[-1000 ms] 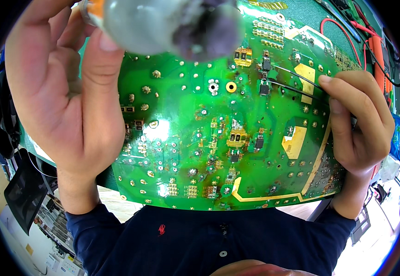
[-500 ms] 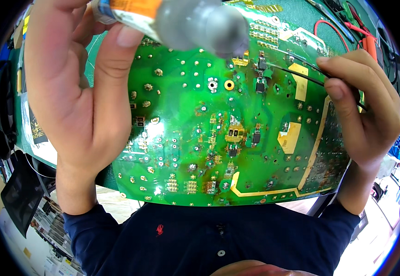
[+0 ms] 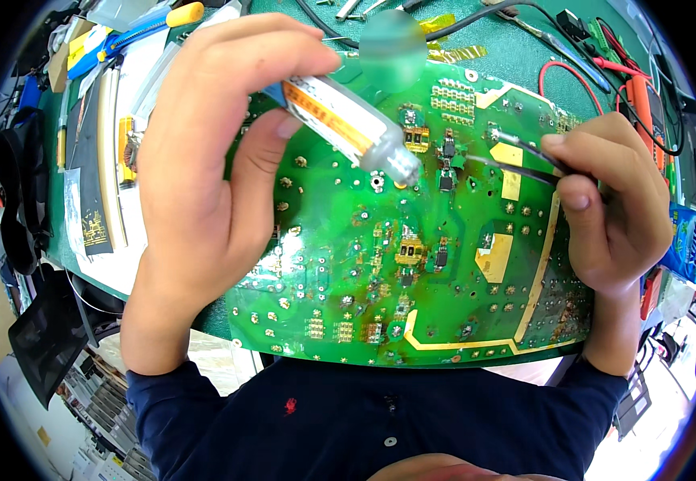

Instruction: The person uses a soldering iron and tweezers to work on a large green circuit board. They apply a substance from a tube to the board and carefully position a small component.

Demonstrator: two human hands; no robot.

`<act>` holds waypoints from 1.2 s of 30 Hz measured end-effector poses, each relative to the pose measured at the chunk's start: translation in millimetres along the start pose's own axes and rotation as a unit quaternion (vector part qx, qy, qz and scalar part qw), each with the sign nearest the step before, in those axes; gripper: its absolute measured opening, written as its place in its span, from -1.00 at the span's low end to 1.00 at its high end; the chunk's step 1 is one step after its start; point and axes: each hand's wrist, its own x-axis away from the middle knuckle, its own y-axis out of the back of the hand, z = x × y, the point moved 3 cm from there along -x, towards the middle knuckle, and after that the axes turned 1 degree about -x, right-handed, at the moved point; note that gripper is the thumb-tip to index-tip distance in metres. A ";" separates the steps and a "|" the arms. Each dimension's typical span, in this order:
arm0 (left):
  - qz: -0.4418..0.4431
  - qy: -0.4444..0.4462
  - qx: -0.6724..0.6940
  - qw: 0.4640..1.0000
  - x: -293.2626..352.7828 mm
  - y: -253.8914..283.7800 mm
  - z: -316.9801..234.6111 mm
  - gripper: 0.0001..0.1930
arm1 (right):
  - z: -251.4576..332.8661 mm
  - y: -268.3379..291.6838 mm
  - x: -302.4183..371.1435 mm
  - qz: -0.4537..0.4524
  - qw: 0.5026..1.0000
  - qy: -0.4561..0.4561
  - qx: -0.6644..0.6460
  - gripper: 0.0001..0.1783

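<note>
A large green circuit board (image 3: 328,204) lies in front of me, with gold pads, solder joints and small black chips on it. My left hand (image 3: 203,152) is closed on a small tube (image 3: 336,120) with an orange and white label. The tube slants down to the right, its grey nozzle over the upper middle of the board; whether it touches cannot be told. In my right hand (image 3: 624,200) are dark tweezers (image 3: 540,170), pinched between thumb and fingers. Their tips are apart and point left, near a column of black chips (image 3: 447,160).
A green mat (image 3: 516,48) lies under the board. Red and black test leads (image 3: 644,100) crowd the right, near a blue packet (image 3: 688,244). A yellow-and-blue-handled tool (image 3: 151,32) and papers lie left. A blurred round greenish shape (image 3: 393,52) shows above the board.
The tube has moved down and away from my view, so its label and nozzle show more clearly. My left hand has shifted right; the right hand has moved slightly down and left with the tweezers.
</note>
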 end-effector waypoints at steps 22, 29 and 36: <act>-0.003 -0.025 0.029 0.999 -3.1 -4.4 -2.8 -0.75 | 9.1 -4.2 -1.4 0.006 0.999 0.033 -0.007 -0.68; 0.001 -0.024 0.021 0.999 -2.7 -4.5 -2.9 -0.76 | 9.4 -3.6 -2.1 0.010 0.999 0.035 -0.009 -0.68; 0.003 -0.022 0.018 1.000 -2.5 -5.2 -3.8 -0.76 | 8.0 -5.3 -1.7 0.014 0.999 0.044 -0.010 -0.68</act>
